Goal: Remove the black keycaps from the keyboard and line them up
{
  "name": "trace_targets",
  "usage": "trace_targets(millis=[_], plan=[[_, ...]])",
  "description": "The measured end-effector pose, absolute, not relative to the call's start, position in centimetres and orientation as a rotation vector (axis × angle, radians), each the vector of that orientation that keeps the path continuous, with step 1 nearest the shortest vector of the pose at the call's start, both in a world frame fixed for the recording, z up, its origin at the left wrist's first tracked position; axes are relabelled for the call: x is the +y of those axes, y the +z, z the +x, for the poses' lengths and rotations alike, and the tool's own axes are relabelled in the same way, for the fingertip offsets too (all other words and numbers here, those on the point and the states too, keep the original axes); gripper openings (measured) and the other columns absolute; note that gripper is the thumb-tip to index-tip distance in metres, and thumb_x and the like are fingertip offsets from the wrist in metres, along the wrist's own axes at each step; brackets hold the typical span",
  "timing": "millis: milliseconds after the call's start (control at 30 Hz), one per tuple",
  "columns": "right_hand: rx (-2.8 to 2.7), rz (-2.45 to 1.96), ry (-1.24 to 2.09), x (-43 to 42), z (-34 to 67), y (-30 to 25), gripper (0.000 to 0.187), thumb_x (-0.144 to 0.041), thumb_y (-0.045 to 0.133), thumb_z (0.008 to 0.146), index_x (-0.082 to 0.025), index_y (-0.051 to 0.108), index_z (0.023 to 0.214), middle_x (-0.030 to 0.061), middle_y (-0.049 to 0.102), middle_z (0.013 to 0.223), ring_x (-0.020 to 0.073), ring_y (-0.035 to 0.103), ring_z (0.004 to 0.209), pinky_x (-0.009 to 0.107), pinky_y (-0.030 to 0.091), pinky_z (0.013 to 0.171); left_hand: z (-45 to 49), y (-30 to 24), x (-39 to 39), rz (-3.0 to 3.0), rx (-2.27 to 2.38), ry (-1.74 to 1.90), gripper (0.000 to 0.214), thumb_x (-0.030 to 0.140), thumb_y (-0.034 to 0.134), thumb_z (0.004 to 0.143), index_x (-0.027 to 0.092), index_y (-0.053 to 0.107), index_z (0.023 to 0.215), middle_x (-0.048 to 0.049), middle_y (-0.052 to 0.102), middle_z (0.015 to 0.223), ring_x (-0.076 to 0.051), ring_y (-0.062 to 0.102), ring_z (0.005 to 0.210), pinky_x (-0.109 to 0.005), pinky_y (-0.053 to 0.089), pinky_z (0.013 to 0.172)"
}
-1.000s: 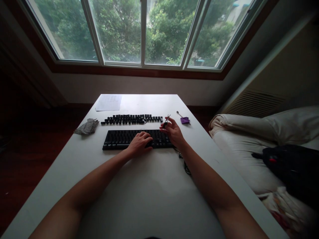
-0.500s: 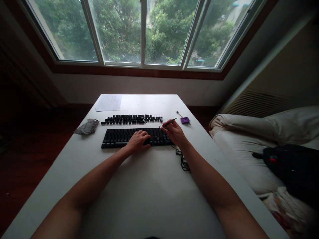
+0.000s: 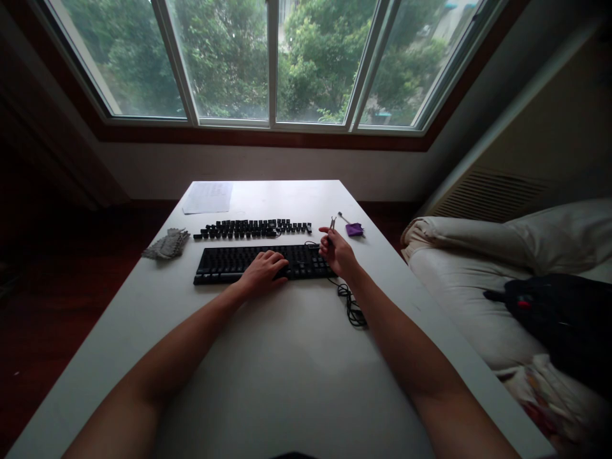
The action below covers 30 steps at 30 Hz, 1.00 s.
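Observation:
A black keyboard [image 3: 224, 262] lies on the white table, with removed keycaps [image 3: 248, 228] lined up in rows behind it. My left hand [image 3: 262, 268] rests on the keyboard's middle, its fingers stretched out and holding nothing. Over the keyboard's right end, my right hand [image 3: 340, 255] is closed round a small forked tool [image 3: 332, 223], whose two thin prongs point up and away from me. Its lower part is hidden in my fingers. A black cable [image 3: 351, 309] lies loosely coiled beside my right wrist.
Right of my right hand lie a purple cloth [image 3: 354, 229] and a small brush-like stick [image 3: 342, 217]. A grey crumpled cloth [image 3: 167, 244] sits at the left table edge, a paper sheet [image 3: 208, 197] at the back left. A sofa [image 3: 459, 280] stands along the right.
My right hand has turned and shifted slightly right, so the tool now points upward with its fork showing rather than slanting across. My left hand stays in place on the keyboard.

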State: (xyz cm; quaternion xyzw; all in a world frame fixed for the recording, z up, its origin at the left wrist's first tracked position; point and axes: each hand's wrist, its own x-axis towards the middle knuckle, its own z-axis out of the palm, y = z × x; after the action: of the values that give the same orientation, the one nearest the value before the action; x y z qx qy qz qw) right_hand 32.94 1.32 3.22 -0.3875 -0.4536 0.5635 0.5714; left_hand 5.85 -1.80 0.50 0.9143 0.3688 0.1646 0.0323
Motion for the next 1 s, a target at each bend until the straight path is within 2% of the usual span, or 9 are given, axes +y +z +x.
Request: trace_targets(millis=[100, 200, 300, 400, 633, 833, 1000], plan=[[-1.196, -0.946, 1.217, 1.2, 32.7, 3.5, 0.042, -0.059, 0.049, 0.094, -0.022, 0.067, 0.103, 0.002, 0.058, 0.078, 0.0157, 0.056, 0.068, 0.029, 0.051, 0.061, 5.8, 0.5, -1.8, 2.813, 1.134, 0.495, 0.048, 0.046, 0.068, 0.089, 0.027, 0.059, 0.133, -0.0108, 0.06, 0.13, -0.031, 0.049, 0.123, -0.046, 0.04, 0.103], [-1.389, -1.093, 1.091, 1.1, 32.8, 3.7, 0.047, -0.062, 0.051, 0.093, -0.019, 0.071, 0.093, 0.0003, 0.056, 0.07, 0.0142, 0.053, 0.063, 0.027, 0.046, 0.058, 5.7, 0.5, -1.7, 2.819, 1.128, 0.478, 0.049, 0.045, 0.069, 0.088, 0.028, 0.059, 0.134, -0.0111, 0.059, 0.131, -0.031, 0.049, 0.123, -0.046, 0.04, 0.102], [-1.573, -1.16, 1.001, 1.3, 33.3, 3.5, 0.045, -0.06, 0.06, 0.088, -0.018, 0.074, 0.094, -0.0014, 0.055, 0.066, 0.013, 0.047, 0.059, 0.026, 0.04, 0.055, 5.6, 0.4, -1.6, 2.829, 1.123, 0.474, 0.049, 0.045, 0.069, 0.088, 0.028, 0.059, 0.134, -0.0109, 0.06, 0.13, -0.031, 0.049, 0.122, -0.047, 0.039, 0.102], [-1.663, -1.134, 0.923, 2.0, 34.1, 3.5, 0.041, -0.056, 0.063, 0.088, -0.018, 0.075, 0.1, -0.0006, 0.06, 0.071, 0.0132, 0.048, 0.061, 0.028, 0.04, 0.058, 5.6, 0.3, -1.6, 2.834, 1.138, 0.481, 0.048, 0.046, 0.068, 0.089, 0.028, 0.059, 0.132, -0.0104, 0.06, 0.13, -0.031, 0.05, 0.122, -0.046, 0.039, 0.102], [-1.874, -1.128, 0.886, 3.1, 36.3, 4.3, 0.032, -0.045, 0.061, 0.091, -0.018, 0.076, 0.095, 0.0045, 0.063, 0.086, 0.0154, 0.054, 0.067, 0.032, 0.045, 0.065, 5.8, 0.5, -1.8, 2.832, 1.15, 0.487, 0.048, 0.046, 0.067, 0.089, 0.027, 0.059, 0.133, -0.0101, 0.06, 0.129, -0.031, 0.049, 0.121, -0.046, 0.039, 0.103], [-1.93, -1.132, 0.902, 3.4, 36.5, 3.7, 0.03, -0.043, 0.06, 0.091, -0.018, 0.076, 0.095, 0.0051, 0.066, 0.088, 0.0157, 0.056, 0.068, 0.032, 0.047, 0.065, 5.9, 0.4, -1.8, 2.808, 1.159, 0.498, 0.048, 0.046, 0.067, 0.089, 0.027, 0.059, 0.133, -0.0101, 0.059, 0.13, -0.031, 0.048, 0.123, -0.047, 0.038, 0.105], [-2.016, -1.165, 0.754, 3.3, 36.1, 4.0, 0.03, -0.043, 0.058, 0.093, -0.019, 0.075, 0.094, 0.0056, 0.067, 0.088, 0.0179, 0.059, 0.073, 0.033, 0.047, 0.07, 5.9, 0.3, -1.7, 2.816, 1.164, 0.495, 0.048, 0.046, 0.067, 0.089, 0.027, 0.06, 0.132, -0.0102, 0.06, 0.129, -0.031, 0.048, 0.123, -0.048, 0.039, 0.104]])
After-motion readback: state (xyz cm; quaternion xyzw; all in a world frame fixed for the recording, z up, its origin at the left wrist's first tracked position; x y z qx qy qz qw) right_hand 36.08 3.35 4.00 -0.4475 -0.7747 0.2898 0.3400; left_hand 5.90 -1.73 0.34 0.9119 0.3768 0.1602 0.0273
